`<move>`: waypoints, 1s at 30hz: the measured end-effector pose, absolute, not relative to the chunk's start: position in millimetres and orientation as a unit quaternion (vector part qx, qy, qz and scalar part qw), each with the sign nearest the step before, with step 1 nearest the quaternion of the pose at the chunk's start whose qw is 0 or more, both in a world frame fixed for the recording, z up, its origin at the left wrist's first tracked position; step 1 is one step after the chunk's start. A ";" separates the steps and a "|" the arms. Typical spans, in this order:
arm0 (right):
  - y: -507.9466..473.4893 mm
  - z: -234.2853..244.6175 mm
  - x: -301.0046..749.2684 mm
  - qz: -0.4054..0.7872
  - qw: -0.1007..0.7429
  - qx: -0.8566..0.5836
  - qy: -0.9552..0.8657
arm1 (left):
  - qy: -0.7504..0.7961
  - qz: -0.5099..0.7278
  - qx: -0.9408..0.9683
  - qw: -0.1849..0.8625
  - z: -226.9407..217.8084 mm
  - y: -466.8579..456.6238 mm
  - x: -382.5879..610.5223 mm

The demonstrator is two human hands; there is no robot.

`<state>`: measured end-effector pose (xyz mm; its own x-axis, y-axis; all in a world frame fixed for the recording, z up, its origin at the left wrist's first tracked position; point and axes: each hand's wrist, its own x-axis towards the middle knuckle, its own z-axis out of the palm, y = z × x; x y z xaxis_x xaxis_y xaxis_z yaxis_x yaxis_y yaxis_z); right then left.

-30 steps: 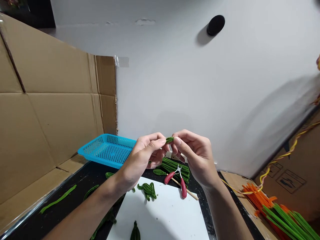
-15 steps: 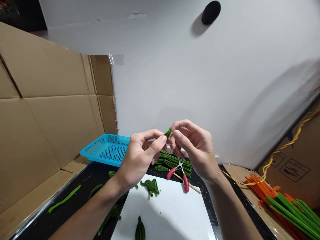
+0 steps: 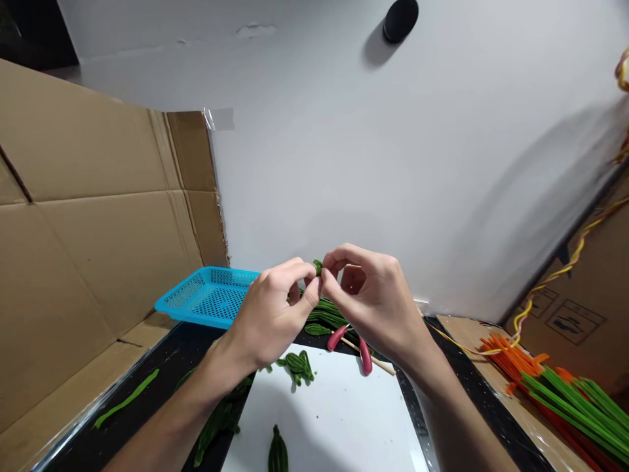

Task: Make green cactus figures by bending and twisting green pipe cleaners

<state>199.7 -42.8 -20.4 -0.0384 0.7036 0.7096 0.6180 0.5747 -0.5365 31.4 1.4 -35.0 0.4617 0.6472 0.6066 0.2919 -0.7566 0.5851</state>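
Observation:
Between both hands, above the white board [image 3: 344, 419], is a small bent piece of green pipe cleaner [image 3: 318, 266]. My left hand [image 3: 278, 308] pinches it from the left with thumb and forefinger. From the right, the thumb and forefinger of my right hand [image 3: 368, 295] close on it too, hiding most of it. Below lie a little heap of looped green pipe cleaners [image 3: 297, 366] and a dark green leaf-like bundle [image 3: 278, 452], both on the board. Red-handled pliers [image 3: 365, 356] rest at the board's far edge, their jaws partly hidden by my right hand.
A blue perforated basket [image 3: 211, 298] stands at the back left beside cardboard walls [image 3: 108, 157]. Long green pipe cleaners [image 3: 327, 313] and a thin wooden stick [image 3: 383, 366] lie behind the board. Orange and green pipe cleaners [image 3: 565, 400] are piled at right.
Both hands have drawn closer together and shifted slightly left. My right thumb and forefinger have closed on the green piece, which shows less. The view has shifted slightly.

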 end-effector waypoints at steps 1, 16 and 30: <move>-42.3 -20.6 199.5 0.024 0.514 -0.464 -0.721 | 0.289 0.434 0.830 0.199 -35.0 2.1 32.1; -26.5 -37.6 191.7 -0.055 0.516 -0.475 -0.711 | 0.290 0.568 0.746 0.190 -51.8 9.3 43.6; -28.1 -38.9 187.8 -0.107 0.528 -0.443 -0.717 | 0.309 0.597 0.716 0.191 -47.8 0.6 47.0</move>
<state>187.8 -28.1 -38.9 -0.0498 0.5223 0.8513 0.7478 0.5845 -0.3149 47.0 0.6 -47.8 0.0969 0.6702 0.7358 0.2145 -0.7360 0.6421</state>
